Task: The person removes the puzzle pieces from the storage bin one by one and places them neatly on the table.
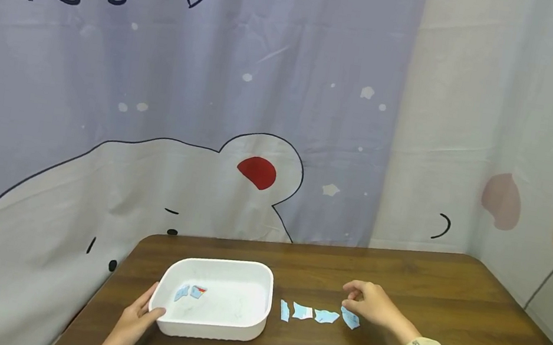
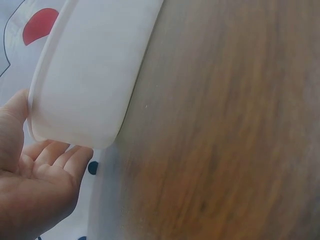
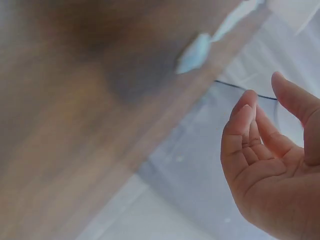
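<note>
At its left corner, a white plastic basin (image 1: 210,329) is held by my left hand (image 1: 132,318), thumb at the rim and fingers against the outer wall. The left wrist view shows the same hold on the basin (image 2: 95,75). Inside the basin lie two small flat light-blue pieces, one plain (image 1: 181,292) and one with a red patch (image 1: 197,292). My right hand (image 1: 369,303) hovers by the rightmost light-blue piece (image 1: 350,318), fingers loosely bent, nothing between them. In the right wrist view this hand (image 3: 270,160) is apart from the piece (image 3: 195,54).
Left of that piece, several more irregular light-blue pieces lie in a row: a pointed one (image 1: 326,317), one with a white end (image 1: 302,311) and a narrow one (image 1: 285,310) beside the basin. The brown wooden table (image 1: 400,274) backs onto a printed curtain (image 1: 317,113).
</note>
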`<action>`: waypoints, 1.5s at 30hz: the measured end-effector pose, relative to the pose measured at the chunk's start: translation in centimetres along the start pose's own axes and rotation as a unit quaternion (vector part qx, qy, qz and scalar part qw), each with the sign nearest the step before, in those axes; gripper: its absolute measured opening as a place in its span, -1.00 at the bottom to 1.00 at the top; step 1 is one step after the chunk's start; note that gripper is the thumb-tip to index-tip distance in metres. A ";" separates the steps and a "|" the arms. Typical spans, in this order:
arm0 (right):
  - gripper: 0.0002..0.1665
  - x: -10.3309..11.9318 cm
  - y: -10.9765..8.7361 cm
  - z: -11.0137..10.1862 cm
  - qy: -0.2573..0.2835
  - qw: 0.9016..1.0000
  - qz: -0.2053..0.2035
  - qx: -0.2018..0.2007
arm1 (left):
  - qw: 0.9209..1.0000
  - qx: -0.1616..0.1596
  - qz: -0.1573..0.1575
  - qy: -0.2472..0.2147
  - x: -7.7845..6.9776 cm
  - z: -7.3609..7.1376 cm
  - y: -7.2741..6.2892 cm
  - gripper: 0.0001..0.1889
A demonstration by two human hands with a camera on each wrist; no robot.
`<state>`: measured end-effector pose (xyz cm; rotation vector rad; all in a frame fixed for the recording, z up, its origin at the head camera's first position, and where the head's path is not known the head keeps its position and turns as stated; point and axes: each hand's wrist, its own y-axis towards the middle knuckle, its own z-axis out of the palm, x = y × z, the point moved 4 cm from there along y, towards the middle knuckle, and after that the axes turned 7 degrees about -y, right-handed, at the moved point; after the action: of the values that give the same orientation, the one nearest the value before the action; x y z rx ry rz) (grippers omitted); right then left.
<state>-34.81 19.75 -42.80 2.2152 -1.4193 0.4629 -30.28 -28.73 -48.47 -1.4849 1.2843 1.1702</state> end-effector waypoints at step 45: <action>-0.79 24.3 13.6 10.4 0.042 0.990 -0.122 0.057 | 1.000 0.002 0.006 -0.015 -0.1 0.2 -0.4 -0.26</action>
<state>-36.93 -9.14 -36.34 2.3904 -1.0857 0.5572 -29.91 -28.50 -48.39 -1.4540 1.2769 1.1937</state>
